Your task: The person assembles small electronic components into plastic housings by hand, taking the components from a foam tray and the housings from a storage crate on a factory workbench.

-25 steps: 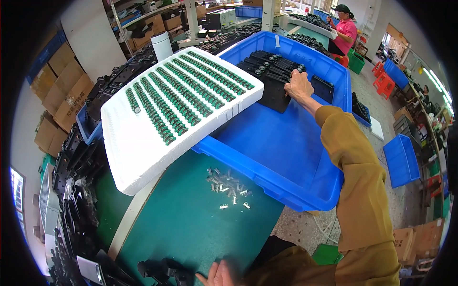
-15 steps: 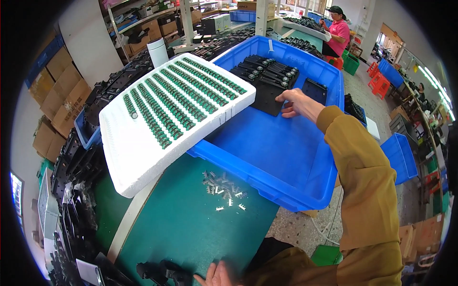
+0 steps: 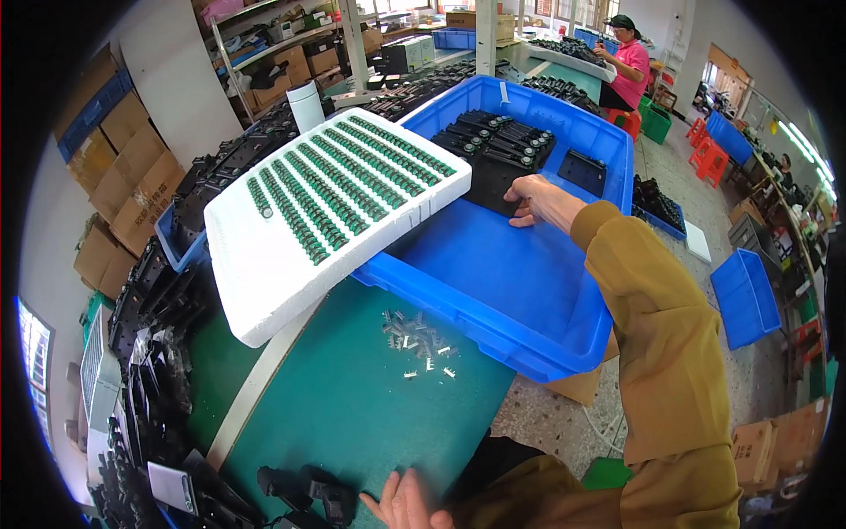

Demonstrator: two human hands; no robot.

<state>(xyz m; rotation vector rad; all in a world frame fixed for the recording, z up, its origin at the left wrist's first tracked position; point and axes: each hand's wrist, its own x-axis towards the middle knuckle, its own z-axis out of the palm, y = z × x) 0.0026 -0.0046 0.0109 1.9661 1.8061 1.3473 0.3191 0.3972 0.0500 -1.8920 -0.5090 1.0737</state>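
Observation:
In the blue bin (image 3: 493,313), my right hand (image 3: 539,201) is closed at the near corner of a flat black panel (image 3: 490,183), its fingers curled against the edge. Beyond it lie several black parts with round ends (image 3: 502,132), side by side. A separate black panel (image 3: 582,172) rests to their right. My left hand (image 3: 404,504) lies on the green tabletop (image 3: 352,414) at the lower edge, fingers apart and holding nothing. Just left of it are black moulded parts (image 3: 308,495). Small silvery metal pieces (image 3: 419,339) are scattered in front of the bin.
A white foam tray (image 3: 256,264) with rows of green and black round parts overlaps the bin's left side. Behind it stands a white cylinder (image 3: 306,108). Black parts crowd the left side (image 3: 159,309). A person in pink (image 3: 629,75) sits at the far table.
The view has shifted slightly. My right hand has moved a little nearer and left in the bin, still at the panel's corner. My left hand stays on the tabletop.

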